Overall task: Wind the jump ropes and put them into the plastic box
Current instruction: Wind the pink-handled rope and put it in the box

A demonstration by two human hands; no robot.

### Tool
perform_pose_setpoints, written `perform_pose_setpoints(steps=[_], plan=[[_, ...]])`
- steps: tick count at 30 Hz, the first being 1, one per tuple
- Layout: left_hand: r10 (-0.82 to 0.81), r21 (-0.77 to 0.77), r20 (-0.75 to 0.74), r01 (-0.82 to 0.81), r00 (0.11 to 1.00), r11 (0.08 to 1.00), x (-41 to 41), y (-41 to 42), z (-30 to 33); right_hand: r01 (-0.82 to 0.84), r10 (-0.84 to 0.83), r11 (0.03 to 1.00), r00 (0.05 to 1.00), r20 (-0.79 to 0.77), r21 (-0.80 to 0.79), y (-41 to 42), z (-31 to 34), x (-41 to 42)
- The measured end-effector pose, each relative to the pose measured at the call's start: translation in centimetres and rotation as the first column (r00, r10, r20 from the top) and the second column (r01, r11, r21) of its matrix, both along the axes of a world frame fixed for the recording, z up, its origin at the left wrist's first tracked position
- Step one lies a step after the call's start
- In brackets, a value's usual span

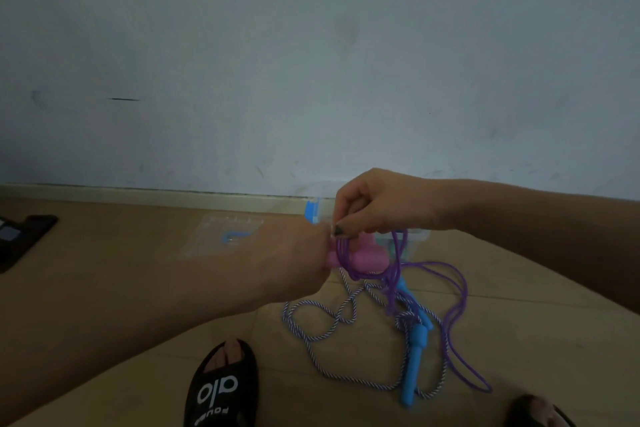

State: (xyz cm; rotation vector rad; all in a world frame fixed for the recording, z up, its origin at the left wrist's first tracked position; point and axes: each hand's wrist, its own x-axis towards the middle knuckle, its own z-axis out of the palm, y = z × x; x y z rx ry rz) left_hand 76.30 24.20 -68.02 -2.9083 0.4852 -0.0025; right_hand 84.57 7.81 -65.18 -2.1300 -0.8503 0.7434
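Note:
My left hand grips the pink handles of a jump rope, held above the floor. Its purple cord is looped around the handles and trails down to the floor on the right. My right hand pinches the purple cord just above the handles. On the floor below lies a second rope with blue handles and a blue-and-white twisted cord, loose and tangled. The clear plastic box with a blue latch stands by the wall, mostly hidden behind my hands.
The box's clear lid lies flat on the tan floor to the left. A dark object sits at the far left. My feet in black slippers are at the bottom. A pale wall rises behind.

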Motion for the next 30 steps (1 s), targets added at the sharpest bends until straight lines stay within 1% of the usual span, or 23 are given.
perform_pose_setpoints(steps=[2,4,5,6,7,8,9,10,11,13,15,17,18,20,21,23,24,25,26,27,28,29,30], plan=[[-0.023,0.005,0.012,0.023,1.0,1.0,-0.2,-0.3,0.5,0.024,-0.022,1.0,0.998,-0.062,0.018,-0.5,-0.1,0.5],[-0.029,-0.024,0.003,0.029,1.0,0.999,-0.1,-0.5,0.6,0.079,-0.076,0.996,0.995,-0.068,0.046,-0.9,-0.2,0.9],[-0.042,-0.041,-0.019,0.042,0.999,0.998,0.1,-0.7,0.5,0.104,-0.103,0.993,0.994,-0.024,0.059,-0.8,-0.3,1.1],[-0.071,-0.054,-0.037,0.069,0.997,0.996,0.2,-0.8,0.4,0.114,-0.118,0.992,0.991,0.062,0.061,-0.6,-0.4,1.2],[-0.103,-0.058,-0.051,0.1,0.993,0.993,0.3,-1.0,0.2,0.119,-0.126,0.992,0.976,0.18,0.046,-0.3,-0.6,1.3],[-0.132,-0.063,-0.052,0.128,0.99,0.99,0.4,-1.1,0.3,0.134,-0.137,0.991,0.946,0.294,0.028,0.0,-0.8,1.3],[-0.151,-0.062,-0.045,0.148,0.987,0.987,0.4,-1.2,0.5,0.157,-0.156,0.987,0.914,0.374,0.026,0.3,-1.1,1.4],[-0.165,-0.058,-0.032,0.163,0.986,0.985,0.5,-1.1,0.7,0.179,-0.18,0.983,0.897,0.404,0.04,0.4,-1.4,1.3],[-0.179,-0.058,-0.014,0.178,0.984,0.982,0.4,-1.0,0.9,0.194,-0.204,0.979,0.895,0.397,0.066,0.5,-1.8,1.3],[-0.194,-0.064,0.013,0.194,0.981,0.979,0.2,-0.7,1.2,0.224,-0.25,0.968,0.911,0.329,0.115,0.4,-2.6,1.2],[-0.188,-0.078,0.055,0.192,0.981,0.978,-0.3,-0.7,1.6,0.283,-0.311,0.947,0.925,0.219,0.151,0.3,-3.3,0.8],[-0.158,-0.09,0.095,0.167,0.983,0.982,-0.5,-0.6,2.0,0.358,-0.372,0.913,0.927,0.04,0.194,0.1,-4.2,0.4],[-0.133,-0.113,0.105,0.144,0.986,0.983,-0.5,-0.5,2.1,0.412,-0.406,0.886,0.911,-0.073,0.213,0.0,-4.5,0.1],[-0.085,-0.212,0.103,0.105,0.991,0.972,-0.3,-0.3,2.0,0.524,-0.463,0.817,0.844,-0.269,0.238,-0.6,-5.2,-0.1],[-0.071,-0.266,0.09,0.093,0.993,0.96,0.1,-0.2,1.9,0.547,-0.467,0.8,0.826,-0.315,0.246,-0.9,-5.4,-0.3],[-0.014,-0.369,0.062,0.036,0.998,0.929,1.3,0.3,1.9,0.538,-0.452,0.802,0.83,-0.326,0.258,-1.2,-5.8,-0.9],[0.045,-0.426,0.05,-0.019,0.998,0.905,2.1,0.9,1.9,0.549,-0.475,0.799,0.826,-0.302,0.244,-1.2,-5.9,-1.5],[0.11,-0.467,0.034,-0.082,0.993,0.88,2.9,1.6,2.0,0.567,-0.519,0.796,0.82,-0.243,0.214,-1.2,-6.2,-2.1],[0.16,-0.473,0.017,-0.133,0.987,0.871,3.5,2.3,1.9,0.562,-0.545,0.807,0.827,-0.135,0.183,-1.3,-6.5,-3.1],[0.189,-0.44,0.002,-0.169,0.982,0.882,3.8,2.8,1.4,0.517,-0.522,0.844,0.853,-0.005,0.144,-1.4,-6.6,-4.1],[0.203,-0.395,-0.013,-0.191,0.979,0.899,3.8,3.1,0.8,0.436,-0.443,0.896,0.89,0.112,0.079,-1.4,-6.8,-5.2],[0.207,-0.351,-0.032,-0.205,0.978,0.914,3.5,3.1,0.0,0.334,-0.325,0.943,0.925,0.196,-0.011,-1.3,-7.0,-6.0],[0.206,-0.303,-0.045,-0.21,0.977,0.93,3.1,2.9,-0.7,0.249,-0.218,0.964,0.941,0.258,-0.096,-1.0,-7.0,-6.9]])
